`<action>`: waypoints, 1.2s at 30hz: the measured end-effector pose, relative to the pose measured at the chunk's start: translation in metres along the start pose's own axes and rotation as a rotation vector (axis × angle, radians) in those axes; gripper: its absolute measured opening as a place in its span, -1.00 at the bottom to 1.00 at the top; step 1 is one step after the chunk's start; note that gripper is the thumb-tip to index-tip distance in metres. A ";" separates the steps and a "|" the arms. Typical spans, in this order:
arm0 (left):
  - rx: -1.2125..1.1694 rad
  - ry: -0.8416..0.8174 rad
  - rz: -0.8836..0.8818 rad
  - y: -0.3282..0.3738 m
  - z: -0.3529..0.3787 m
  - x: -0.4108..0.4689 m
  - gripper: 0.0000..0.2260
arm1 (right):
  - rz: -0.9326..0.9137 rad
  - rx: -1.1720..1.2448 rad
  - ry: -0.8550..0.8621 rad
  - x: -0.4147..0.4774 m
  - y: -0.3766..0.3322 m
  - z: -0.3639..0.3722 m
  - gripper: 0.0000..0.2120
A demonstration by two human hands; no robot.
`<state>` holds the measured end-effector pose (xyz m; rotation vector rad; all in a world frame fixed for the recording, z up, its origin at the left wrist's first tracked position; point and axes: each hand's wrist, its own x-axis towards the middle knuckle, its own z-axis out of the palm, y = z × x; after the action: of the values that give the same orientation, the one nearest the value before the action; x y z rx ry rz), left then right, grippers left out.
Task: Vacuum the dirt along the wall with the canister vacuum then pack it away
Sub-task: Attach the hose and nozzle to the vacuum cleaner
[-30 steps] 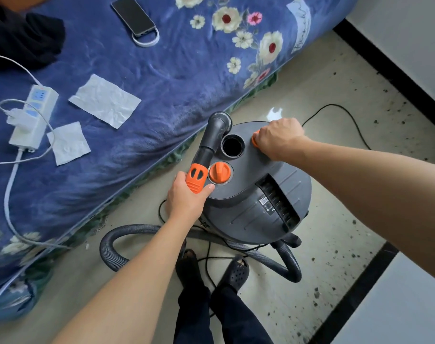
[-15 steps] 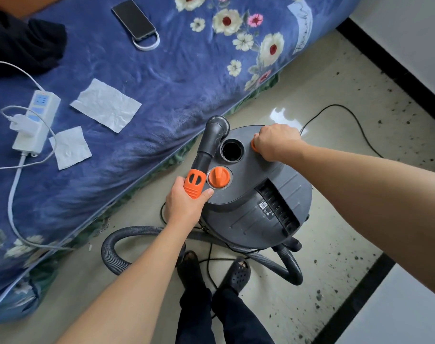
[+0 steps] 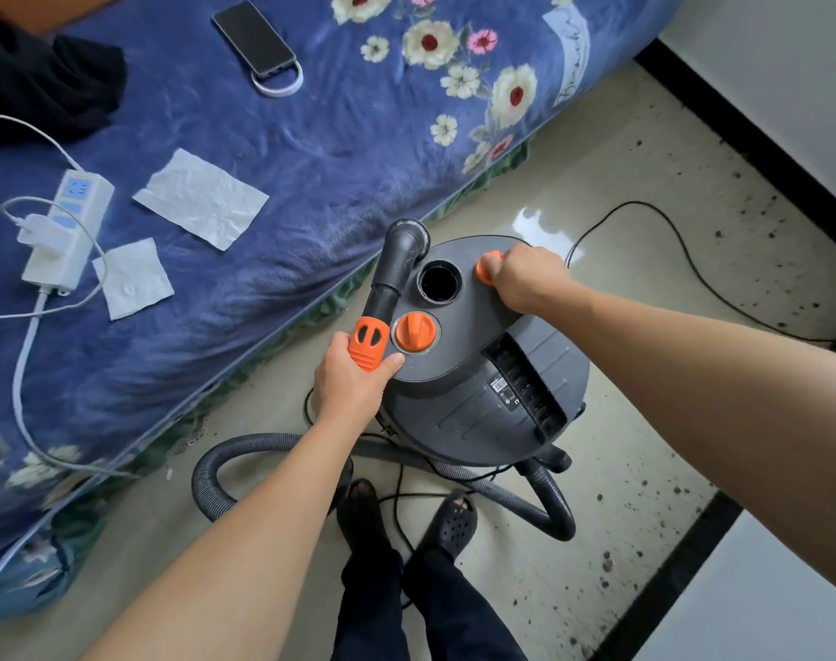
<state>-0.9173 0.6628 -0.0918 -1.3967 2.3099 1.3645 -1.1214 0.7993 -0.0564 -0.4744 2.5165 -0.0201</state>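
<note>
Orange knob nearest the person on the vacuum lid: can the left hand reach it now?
Probably yes: the left hand grips the orange hose cuff right beside the orange knob, nothing lies between them, but it must release the cuff first.

Bed [image 3: 320,150] in blue floral cover stands on a pale glossy floor [image 3: 645,422] in a white-walled room.
A black skirting board [image 3: 740,136] runs along the foot of the white wall [image 3: 788,54] at upper right; a patch of light [image 3: 537,221] glares on the floor beside the bed; a black strip [image 3: 668,579] borders a white surface [image 3: 769,593] at lower right.
</note>
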 end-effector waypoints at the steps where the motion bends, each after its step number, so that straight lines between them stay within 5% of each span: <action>1: 0.018 0.006 -0.005 0.001 -0.003 -0.003 -0.63 | 0.005 0.062 0.007 -0.006 0.002 0.002 -0.64; 9: -0.027 -0.043 0.033 0.002 -0.072 -0.054 -0.84 | 0.204 0.537 0.088 -0.134 0.035 0.084 -0.88; 14: -0.078 -0.095 0.069 0.023 -0.112 -0.091 -0.81 | 0.520 0.915 -0.254 -0.228 0.019 0.167 -0.84; 21: -0.305 -0.188 0.130 0.085 -0.155 -0.134 -0.84 | 0.907 1.533 -0.655 -0.322 -0.070 0.192 -0.87; 24: -0.409 -0.248 0.128 0.097 -0.173 -0.151 -0.85 | 1.033 1.664 -0.780 -0.341 -0.110 0.211 -0.33; 26: -0.459 -0.305 0.133 0.095 -0.187 -0.165 -0.84 | 1.066 1.829 -0.802 -0.362 -0.139 0.214 -0.16; 30: -0.580 -0.406 0.087 0.077 -0.216 -0.202 -0.81 | 1.122 2.392 -0.658 -0.399 -0.184 0.222 -0.32; 33: -0.602 -0.482 0.044 0.064 -0.228 -0.221 -0.81 | 1.212 2.726 -0.265 -0.416 -0.184 0.221 -0.58; 36: -0.584 -0.541 -0.032 0.056 -0.230 -0.232 -0.84 | 1.373 2.896 0.139 -0.448 -0.150 0.208 -0.58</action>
<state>-0.7528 0.6526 0.1954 -0.9725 1.6036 2.1859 -0.6128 0.8285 0.0272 1.9578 0.1466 -2.1546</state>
